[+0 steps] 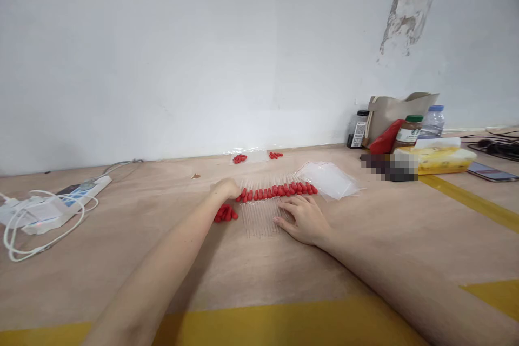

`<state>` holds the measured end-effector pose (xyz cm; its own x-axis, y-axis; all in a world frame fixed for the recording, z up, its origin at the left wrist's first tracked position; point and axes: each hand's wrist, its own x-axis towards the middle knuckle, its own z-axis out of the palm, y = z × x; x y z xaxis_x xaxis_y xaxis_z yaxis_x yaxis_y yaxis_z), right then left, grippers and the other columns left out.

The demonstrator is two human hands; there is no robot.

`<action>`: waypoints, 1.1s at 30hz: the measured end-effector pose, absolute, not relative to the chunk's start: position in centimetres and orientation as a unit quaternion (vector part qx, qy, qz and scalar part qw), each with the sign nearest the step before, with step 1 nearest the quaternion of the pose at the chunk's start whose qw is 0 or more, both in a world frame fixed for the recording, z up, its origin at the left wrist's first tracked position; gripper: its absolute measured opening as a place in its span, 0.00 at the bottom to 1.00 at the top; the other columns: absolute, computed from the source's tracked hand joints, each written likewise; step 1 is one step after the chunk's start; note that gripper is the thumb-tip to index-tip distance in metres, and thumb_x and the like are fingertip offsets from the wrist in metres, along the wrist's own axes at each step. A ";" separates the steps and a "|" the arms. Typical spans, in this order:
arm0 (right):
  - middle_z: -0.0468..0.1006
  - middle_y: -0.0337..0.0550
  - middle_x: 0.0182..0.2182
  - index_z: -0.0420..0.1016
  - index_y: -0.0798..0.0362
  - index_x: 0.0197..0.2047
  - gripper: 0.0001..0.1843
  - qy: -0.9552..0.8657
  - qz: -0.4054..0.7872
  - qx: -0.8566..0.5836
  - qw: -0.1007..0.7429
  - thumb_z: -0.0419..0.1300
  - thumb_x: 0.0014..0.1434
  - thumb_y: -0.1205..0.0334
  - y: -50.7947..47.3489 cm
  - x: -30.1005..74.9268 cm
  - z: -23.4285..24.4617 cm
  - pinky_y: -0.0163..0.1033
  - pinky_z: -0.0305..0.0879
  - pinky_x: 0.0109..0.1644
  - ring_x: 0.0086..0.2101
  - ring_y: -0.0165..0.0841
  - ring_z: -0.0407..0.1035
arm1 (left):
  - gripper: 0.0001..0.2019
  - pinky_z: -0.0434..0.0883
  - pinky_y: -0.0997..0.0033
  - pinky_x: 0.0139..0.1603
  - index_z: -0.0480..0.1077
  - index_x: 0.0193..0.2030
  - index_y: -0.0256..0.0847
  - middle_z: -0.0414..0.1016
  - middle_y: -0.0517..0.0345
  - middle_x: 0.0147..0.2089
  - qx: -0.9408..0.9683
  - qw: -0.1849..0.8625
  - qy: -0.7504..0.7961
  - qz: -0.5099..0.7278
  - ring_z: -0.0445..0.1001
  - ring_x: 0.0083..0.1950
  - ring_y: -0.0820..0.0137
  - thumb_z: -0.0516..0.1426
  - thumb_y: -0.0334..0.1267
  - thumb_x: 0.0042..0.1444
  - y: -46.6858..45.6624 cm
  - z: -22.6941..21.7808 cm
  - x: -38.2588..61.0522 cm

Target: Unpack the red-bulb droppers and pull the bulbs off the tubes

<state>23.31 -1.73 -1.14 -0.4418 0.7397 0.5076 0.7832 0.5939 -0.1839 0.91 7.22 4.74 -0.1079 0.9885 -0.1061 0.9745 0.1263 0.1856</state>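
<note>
A row of clear glass droppers (259,216) with red rubber bulbs (279,191) lies side by side on the wooden surface. My left hand (227,189) rests at the left end of the row, its fingers curled and mostly hidden. Just below it lies a small heap of loose red bulbs (225,213). My right hand (302,217) lies flat with fingers stretched out on the glass tubes at the right side of the row. A stack of clear plastic bags (330,179) sits just beyond the row on the right.
More red bulbs in bags (251,157) lie near the wall. A white power strip with cables (48,208) is at the left. At the right stand a tissue pack (440,158), jar (407,132), bottles, paper bag (399,111) and phone (492,172). Yellow tape (263,324) marks the surface.
</note>
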 end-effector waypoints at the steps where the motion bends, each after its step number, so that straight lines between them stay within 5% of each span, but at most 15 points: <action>1: 0.73 0.45 0.41 0.71 0.51 0.42 0.19 -0.849 -0.039 -0.450 0.275 0.50 0.56 0.47 -1.8 23.3 -1.1 0.42 0.50 0.48 0.43 0.35 0.64 | 0.09 0.65 0.64 0.26 0.66 0.12 0.37 0.71 0.49 0.16 0.653 0.101 0.750 0.003 0.71 0.23 0.60 0.60 0.37 0.36 7.5 4.8 1.1; 8: 0.73 0.46 0.43 0.69 0.51 0.46 0.22 -0.843 -0.032 -0.456 0.285 0.48 0.57 0.46 -1.8 23.4 -1.1 0.43 0.51 0.49 0.44 0.36 0.64 | 0.05 0.66 0.64 0.30 0.70 0.22 0.38 0.75 0.48 0.24 0.644 0.032 0.764 -0.028 0.73 0.29 0.58 0.59 0.37 0.39 7.3 5.7 1.3; 13: 0.74 0.46 0.40 0.69 0.52 0.45 0.19 -0.823 0.014 -0.474 0.313 0.48 0.58 0.50 -1.1 23.7 -1.6 0.42 0.56 0.47 0.42 0.36 0.65 | 0.08 0.63 0.63 0.37 0.69 0.35 0.37 0.75 0.45 0.31 0.675 -0.073 0.733 0.042 0.73 0.36 0.57 0.52 0.37 0.51 3.5 6.3 0.1; 21: 0.69 0.48 0.43 0.64 0.55 0.49 0.18 -0.763 0.051 -0.407 0.499 0.42 0.62 0.56 -1.1 24.6 -1.0 0.40 0.60 0.48 0.44 0.34 0.63 | 0.05 0.61 0.69 0.37 0.63 0.36 0.39 0.73 0.57 0.32 0.841 -0.214 0.409 0.283 0.69 0.33 0.69 0.49 0.36 0.58 -3.6 1.0 -0.4; 28: 0.74 0.43 0.34 0.70 0.50 0.46 0.15 -0.886 -0.083 -0.272 0.366 0.53 0.57 0.54 -2.7 23.9 -0.6 0.47 0.50 0.51 0.39 0.34 0.62 | 0.01 0.61 0.67 0.41 0.65 0.35 0.39 0.74 0.59 0.32 0.854 -0.230 0.296 0.362 0.69 0.34 0.71 0.54 0.32 0.54 -5.2 -0.1 1.4; 33: 0.74 0.39 0.25 0.72 0.50 0.42 0.12 -0.895 -0.099 -0.232 0.368 0.50 0.59 0.59 -2.9 23.0 -1.5 0.47 0.47 0.51 0.31 0.30 0.62 | 0.04 0.60 0.65 0.43 0.68 0.36 0.40 0.76 0.59 0.32 0.847 -0.252 0.289 0.369 0.68 0.36 0.70 0.56 0.33 0.52 -5.4 0.0 1.6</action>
